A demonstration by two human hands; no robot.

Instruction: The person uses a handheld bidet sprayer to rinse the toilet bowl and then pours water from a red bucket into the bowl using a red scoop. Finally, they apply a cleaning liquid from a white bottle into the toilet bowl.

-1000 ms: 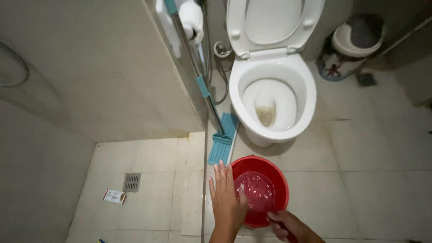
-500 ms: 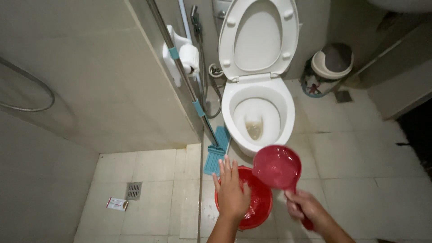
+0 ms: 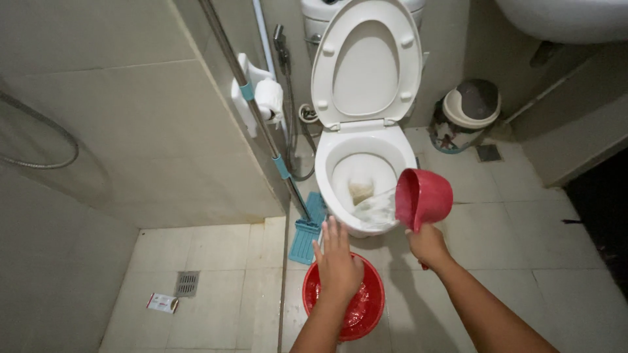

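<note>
bathroom floor: r hand grips red scoop, above; l hand spread.

Pouring water from a red scoop into an open toilet

The right hand grips the handle of a red scoop, tipped on its side at the bowl's rim, and water spills from it into the white toilet, whose lid and seat stand raised. The left hand hovers flat, fingers spread, above a red bucket holding water on the tiled floor just in front of the toilet. A mop with a blue head leans against the wall to the left, under a paper roll holder. A small lidded bin stands right of the toilet; a floor drain lies far left.
</note>
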